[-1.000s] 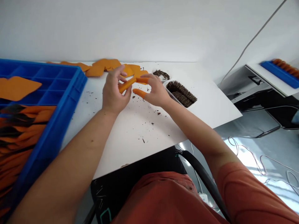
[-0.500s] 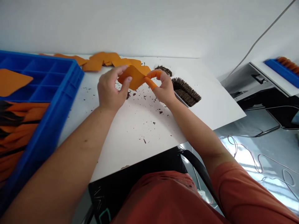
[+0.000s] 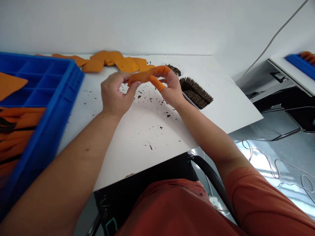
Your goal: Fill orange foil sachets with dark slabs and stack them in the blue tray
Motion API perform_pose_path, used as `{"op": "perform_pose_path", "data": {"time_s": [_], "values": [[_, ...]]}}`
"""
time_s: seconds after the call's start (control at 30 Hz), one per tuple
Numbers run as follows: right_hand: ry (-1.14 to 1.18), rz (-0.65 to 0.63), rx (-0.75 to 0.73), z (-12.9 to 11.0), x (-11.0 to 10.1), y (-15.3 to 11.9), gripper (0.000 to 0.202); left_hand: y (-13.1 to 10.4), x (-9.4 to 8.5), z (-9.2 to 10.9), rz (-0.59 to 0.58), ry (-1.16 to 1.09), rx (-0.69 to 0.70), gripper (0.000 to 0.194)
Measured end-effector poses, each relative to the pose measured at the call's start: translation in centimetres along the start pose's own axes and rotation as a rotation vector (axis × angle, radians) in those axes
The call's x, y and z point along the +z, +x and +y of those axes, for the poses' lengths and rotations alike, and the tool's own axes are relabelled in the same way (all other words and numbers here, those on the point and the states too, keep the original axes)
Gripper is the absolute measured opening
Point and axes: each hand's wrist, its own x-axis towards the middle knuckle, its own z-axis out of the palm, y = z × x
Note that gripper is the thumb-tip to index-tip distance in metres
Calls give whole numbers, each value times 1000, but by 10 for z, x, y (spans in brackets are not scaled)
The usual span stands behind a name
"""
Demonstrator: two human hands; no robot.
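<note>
A thin orange sheet (image 3: 139, 77) is held above the white table between my two hands. My left hand (image 3: 114, 95) pinches its left end between thumb and fingers. Orange finger covers sit on the thumb and index finger of my right hand (image 3: 172, 90), which closes on the sheet's right end. Seen nearly edge-on, the sheet looks bent or curled. Just right of my right hand, a tray holds rows of thin dark brown sticks (image 3: 197, 93). Behind the hands, more orange sheets (image 3: 126, 64) lie overlapping along the wall.
On the left stands a blue divided crate (image 3: 76, 73), with an orange sheet (image 3: 11, 86) across it and orange-and-black bundles (image 3: 22, 131) inside. Dark crumbs (image 3: 161, 127) are scattered over the white table (image 3: 128, 141). A small brown heap (image 3: 174, 69) lies near the wall. Cables (image 3: 273, 167) trail on the floor.
The orange sheet has gone from facing me broadly to nearly edge-on and curled. My right fingers have shifted left along it. The whole view has turned slightly.
</note>
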Motion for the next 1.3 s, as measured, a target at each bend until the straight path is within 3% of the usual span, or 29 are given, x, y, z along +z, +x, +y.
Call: {"op": "perform_pose_path", "data": {"time_s": [0.13,0.23,0.33,0.5,0.73,0.97,1.17,1.3], "values": [[7,82,-43,13,6,4,47,1,-4,1,-17,21,-30,43],[-44,140,-89,16,7,4,35,6,-9,-1,-44,123,158,51],[-68,83,-128,12,5,2,22,12,-9,-10,-100,204,262,40],[4,4,-74,-1,0,-1,10,18,0,-38,-100,153,349,41],[163,-3,-12,-10,1,-6,7,19,10,-58,26,221,599,47],[254,15,80,-16,10,-10,21,16,11,-55,50,224,552,47],[266,12,90,-17,10,-10,17,12,8,-39,143,173,505,18],[207,13,81,-18,7,-10,20,13,7,-36,102,86,439,11]]}}
